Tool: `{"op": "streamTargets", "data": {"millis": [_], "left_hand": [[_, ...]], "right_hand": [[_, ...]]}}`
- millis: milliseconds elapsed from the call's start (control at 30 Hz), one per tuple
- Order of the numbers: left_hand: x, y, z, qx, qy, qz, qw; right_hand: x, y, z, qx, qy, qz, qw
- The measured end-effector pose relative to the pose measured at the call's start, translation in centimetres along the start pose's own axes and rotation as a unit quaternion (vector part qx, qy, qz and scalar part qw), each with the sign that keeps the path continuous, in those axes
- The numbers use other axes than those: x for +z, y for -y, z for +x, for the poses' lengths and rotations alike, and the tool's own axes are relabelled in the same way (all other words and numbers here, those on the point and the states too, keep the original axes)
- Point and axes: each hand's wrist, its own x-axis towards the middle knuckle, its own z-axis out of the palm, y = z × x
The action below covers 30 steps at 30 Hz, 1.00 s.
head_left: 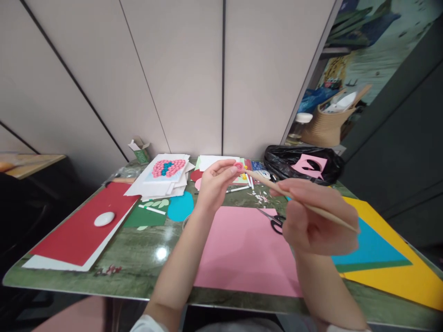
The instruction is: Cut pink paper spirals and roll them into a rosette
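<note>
My left hand [215, 184] pinches a small pink paper roll [238, 166] between thumb and fingertips, raised over the far part of the table. In my right hand [320, 214] is a thin wooden stick [265, 180], gripped like a pencil, its tip at the pink piece; whether it touches is too small to tell. Below both hands lies a pink paper sheet [242, 258]. Black-handled scissors [277, 225] rest on its right edge, partly covered by my right hand. Small paper scraps [261, 198] are scattered just beyond the sheet.
To the left lie a red sheet [76, 226] with a white oval object [104, 219], and papers bearing a pink-and-blue bead-like design [168, 168]. A blue paper circle [180, 206] sits nearby. Yellow paper [398, 286] lies right; a black plastic bag [280, 161] stands behind.
</note>
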Motion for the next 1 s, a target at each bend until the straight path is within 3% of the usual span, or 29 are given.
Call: {"op": "streamTargets", "data": {"millis": [133,367,533,833,1000], "left_hand": [[0.2,0.3,-0.1,0.006,-0.006,-0.006,1.0],[0.9,1.2,-0.5,0.033,0.0,0.009,0.999],[1.1,1.4,-0.6,0.041,-0.014,0.023,0.999],[1.2,1.5,-0.6,0.068,-0.019,0.026,0.997],[1.3,1.5,-0.8,0.079,-0.027,0.02,0.996]], "right_hand": [[0.9,-0.8,0.5,-0.068,-0.057,0.052,0.995],[0.8,-1.0,0.5,-0.062,-0.046,0.025,0.997],[1.0,-1.1,0.7,-0.098,-0.063,0.003,0.993],[0.8,-1.5,0.4,-0.077,-0.03,-0.017,0.996],[1.0,-1.1,0.4,-0.106,-0.006,0.005,0.994]]}}
